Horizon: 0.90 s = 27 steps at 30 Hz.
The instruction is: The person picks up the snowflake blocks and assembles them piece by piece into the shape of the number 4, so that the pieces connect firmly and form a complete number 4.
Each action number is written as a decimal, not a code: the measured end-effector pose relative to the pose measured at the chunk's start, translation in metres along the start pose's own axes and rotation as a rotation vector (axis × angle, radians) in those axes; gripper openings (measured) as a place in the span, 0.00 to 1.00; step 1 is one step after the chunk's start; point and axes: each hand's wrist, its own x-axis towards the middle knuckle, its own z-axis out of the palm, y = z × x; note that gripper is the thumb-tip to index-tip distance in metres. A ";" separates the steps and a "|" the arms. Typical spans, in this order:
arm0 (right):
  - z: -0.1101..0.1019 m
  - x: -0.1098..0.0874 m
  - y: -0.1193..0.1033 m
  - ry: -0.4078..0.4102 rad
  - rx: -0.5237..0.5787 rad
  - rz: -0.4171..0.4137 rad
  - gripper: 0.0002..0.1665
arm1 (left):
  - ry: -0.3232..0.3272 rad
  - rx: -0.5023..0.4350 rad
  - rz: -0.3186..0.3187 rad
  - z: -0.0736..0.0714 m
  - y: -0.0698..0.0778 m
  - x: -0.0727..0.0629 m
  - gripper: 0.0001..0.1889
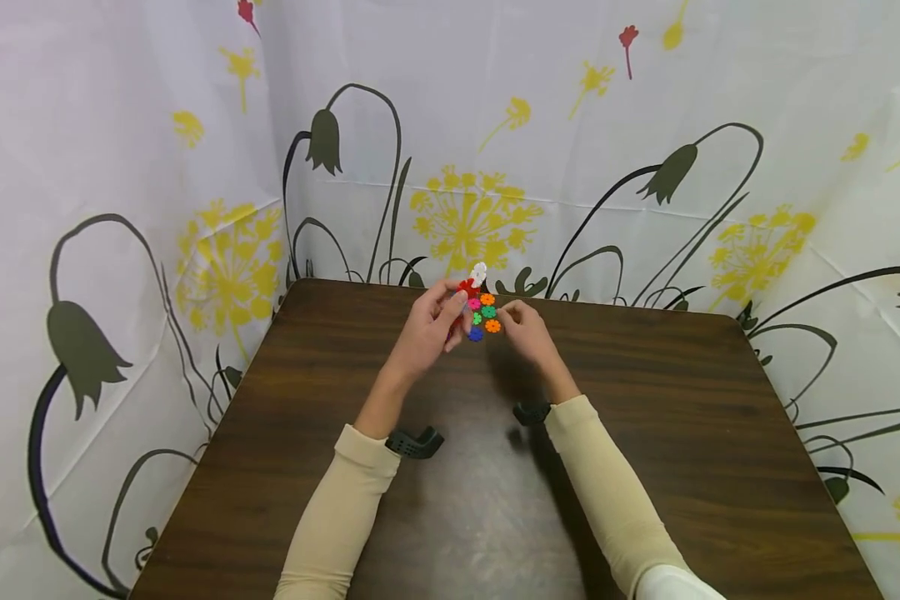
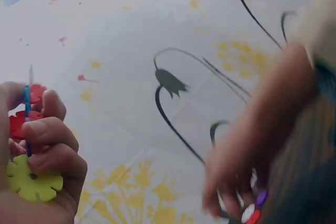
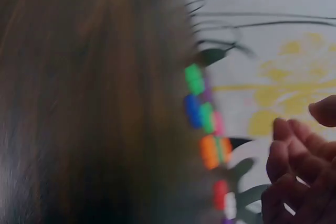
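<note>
While the left hand (image 1: pixel 420 327) grips slotted discs (image 2: pixel 41 186) at mid-frame, the right hand (image 1: pixel 527 331) just rightward — fingers loosely curled, thumb apart — coloured discs (image 1: pixel 489 312) between.

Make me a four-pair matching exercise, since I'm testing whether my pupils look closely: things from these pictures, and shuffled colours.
Column one
1. Topmost flower disc in the head view
2. Lowest flower disc in the left hand, left wrist view
3. Tabletop
4. Left wrist device in the head view

Column two
A. Dark brown
B. Yellow-green
C. Black
D. White

Right pairs: 1-D, 2-B, 3-A, 4-C
</note>
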 end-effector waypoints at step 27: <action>0.032 0.029 0.041 0.013 -0.413 0.271 0.23 | -0.001 -0.437 -0.046 0.004 0.016 -0.002 0.21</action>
